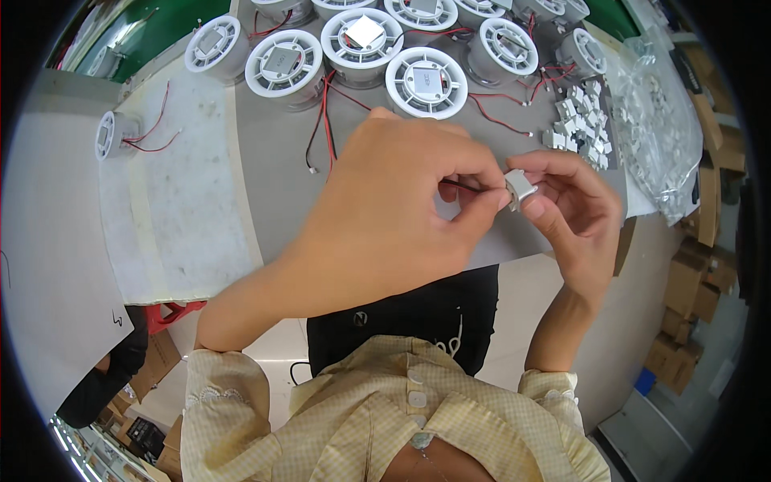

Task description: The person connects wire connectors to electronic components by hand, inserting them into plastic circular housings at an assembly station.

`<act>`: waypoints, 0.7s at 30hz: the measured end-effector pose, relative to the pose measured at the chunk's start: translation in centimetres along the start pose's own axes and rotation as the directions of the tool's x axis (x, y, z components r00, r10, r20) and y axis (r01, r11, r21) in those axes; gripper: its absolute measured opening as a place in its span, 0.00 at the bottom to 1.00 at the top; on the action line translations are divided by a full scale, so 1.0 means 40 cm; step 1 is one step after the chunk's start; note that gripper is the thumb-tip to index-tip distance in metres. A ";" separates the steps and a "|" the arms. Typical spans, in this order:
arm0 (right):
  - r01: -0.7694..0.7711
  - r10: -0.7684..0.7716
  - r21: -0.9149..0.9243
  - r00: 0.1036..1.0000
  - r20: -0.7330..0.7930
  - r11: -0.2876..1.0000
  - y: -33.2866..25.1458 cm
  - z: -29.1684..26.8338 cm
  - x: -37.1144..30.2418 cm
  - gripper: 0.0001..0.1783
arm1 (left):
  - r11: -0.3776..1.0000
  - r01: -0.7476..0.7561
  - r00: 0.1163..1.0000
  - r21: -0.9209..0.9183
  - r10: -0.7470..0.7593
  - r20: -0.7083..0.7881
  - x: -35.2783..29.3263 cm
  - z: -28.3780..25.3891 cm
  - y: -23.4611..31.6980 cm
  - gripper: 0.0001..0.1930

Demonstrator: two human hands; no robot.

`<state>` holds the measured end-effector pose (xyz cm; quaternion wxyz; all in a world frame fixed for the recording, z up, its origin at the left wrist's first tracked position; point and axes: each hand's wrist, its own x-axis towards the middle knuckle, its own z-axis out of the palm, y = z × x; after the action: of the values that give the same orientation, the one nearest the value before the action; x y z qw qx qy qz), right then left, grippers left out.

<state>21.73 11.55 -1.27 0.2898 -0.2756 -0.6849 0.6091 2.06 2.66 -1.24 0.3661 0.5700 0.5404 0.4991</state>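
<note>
Above the grey table mat [281, 201], my left hand [385, 201] pinches a thin dark wire [460, 185] between thumb and forefinger. The wire's end meets a small white connector block [520, 185], which the thumb and fingertips of my right hand [582, 213] grip from the other side. My fingers hide how far the wire end goes in. Just beyond my left hand stands a white round lamp housing [408, 90] with a spoked rim and a square plate in its middle. Red and black wires [327, 128] trail from the housings near my left wrist.
Several more lamp housings [283, 68] crowd the far side of the table. A lone one [112, 135] lies on its side at the left, on a white sheet [177, 217]. A pile of loose white connectors [582, 124] and a clear plastic bag [658, 120] are at the right.
</note>
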 end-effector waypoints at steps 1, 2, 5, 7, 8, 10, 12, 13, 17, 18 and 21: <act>0.030 -0.029 -0.054 0.999 0.019 0.998 -0.001 -0.002 0.001 0.19 | 1.000 0.021 1.000 0.006 -0.021 0.001 -0.001 0.000 0.002 0.02; 0.060 -0.057 -0.107 0.998 0.039 0.992 -0.001 -0.003 0.001 0.20 | 0.999 0.042 0.999 0.013 -0.042 0.002 -0.002 0.000 0.004 0.03; 0.181 -0.178 -0.233 0.983 0.034 0.955 0.008 0.003 0.003 0.20 | 0.936 -0.073 0.996 0.344 0.088 -0.029 0.003 -0.008 -0.001 0.05; 0.169 -0.175 -0.274 0.985 0.003 0.947 -0.001 0.022 0.004 0.19 | 0.901 -0.084 0.994 0.425 0.106 -0.029 -0.005 -0.023 -0.016 0.06; 0.157 -0.174 -0.313 0.984 -0.027 0.937 -0.006 0.027 0.003 0.19 | 0.859 -0.094 0.992 0.503 0.125 -0.029 -0.008 -0.027 -0.019 0.07; 0.181 -0.191 -0.400 0.981 0.013 0.898 -0.010 0.022 -0.001 0.19 | 0.852 -0.103 0.994 0.514 0.100 0.034 -0.006 -0.024 -0.005 0.07; 0.207 -0.206 -0.482 0.977 0.055 0.851 -0.014 0.019 -0.002 0.19 | 0.843 -0.114 0.993 0.525 0.074 0.096 -0.006 -0.016 0.002 0.07; 0.240 -0.241 -0.538 0.968 0.071 0.808 -0.016 0.017 -0.002 0.19 | 0.836 -0.128 0.992 0.534 0.100 0.082 -0.007 -0.005 -0.002 0.07; 0.277 -0.227 -0.613 0.961 0.160 0.740 -0.039 0.002 0.000 0.19 | 0.792 -0.135 0.990 0.596 0.080 0.117 -0.009 0.006 0.007 0.06; 0.274 -0.228 -0.614 0.961 0.155 0.740 -0.035 0.001 -0.002 0.19 | 0.791 -0.139 0.989 0.595 0.082 0.122 -0.010 0.005 0.005 0.06; 0.185 -0.183 -0.464 0.982 0.049 0.866 -0.033 -0.001 -0.012 0.19 | 0.775 -0.194 0.979 0.601 0.116 0.166 -0.016 0.005 0.007 0.05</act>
<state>22.04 11.08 0.03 0.2704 -0.2698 -0.8347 0.3966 2.38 2.01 -1.12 0.1503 0.7292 0.6013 0.2899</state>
